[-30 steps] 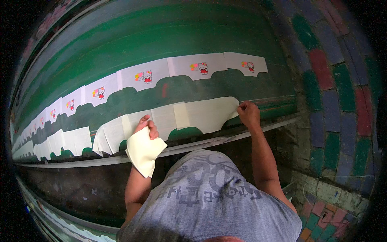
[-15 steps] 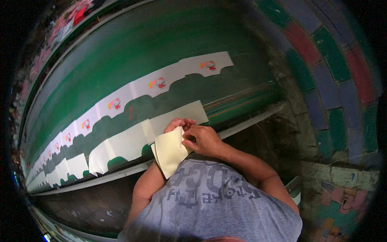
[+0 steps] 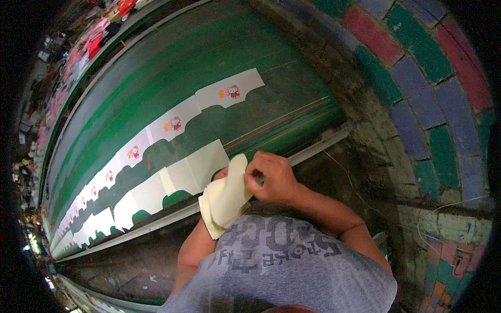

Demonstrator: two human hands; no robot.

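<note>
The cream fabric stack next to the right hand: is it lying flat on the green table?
No, the cream fabric stack drapes over the left hand, with the right hand at its edge.

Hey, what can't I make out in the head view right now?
Head view, left hand: mostly hidden behind the pale yellow pieces.
Head view, right hand: its curl hides whether it pinches a yellow edge.
Head view, far printed pieces: too small to count.
Head view, clutter beyond the green table: small, cut off by the picture's dark rim.
</note>
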